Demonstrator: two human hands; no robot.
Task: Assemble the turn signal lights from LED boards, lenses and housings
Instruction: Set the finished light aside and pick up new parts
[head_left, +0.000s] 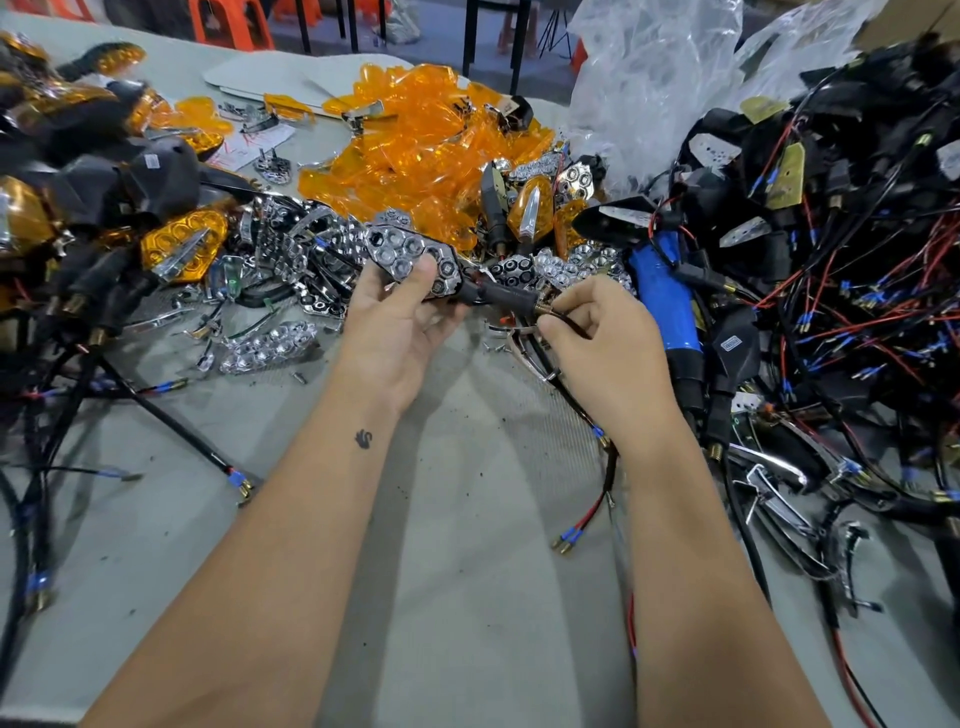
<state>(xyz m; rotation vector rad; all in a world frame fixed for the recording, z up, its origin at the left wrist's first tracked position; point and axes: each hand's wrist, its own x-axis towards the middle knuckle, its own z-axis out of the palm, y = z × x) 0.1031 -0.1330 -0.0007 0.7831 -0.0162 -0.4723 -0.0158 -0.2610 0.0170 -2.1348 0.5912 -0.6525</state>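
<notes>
My left hand (400, 325) grips a black turn signal housing (415, 262) with a chrome honeycomb reflector in it, thumb pressed on the reflector face. The housing's black stem (506, 296) points right. At the stem's brass end, my right hand (605, 335) pinches the black cable (571, 326). That cable runs down under my right wrist to red and black leads with blue terminals (574, 535). A heap of orange lenses (415, 145) lies behind the hands. Loose chrome reflectors (270, 345) lie left of my left hand.
Black housings with red and black wires (841, 270) pile up at the right. Finished amber lights (182, 244) and black stems lie at the left. A blue-handled tool (670, 301) lies beside my right hand. Clear plastic bags (660, 78) sit behind. Grey table (467, 597) spreads between my forearms.
</notes>
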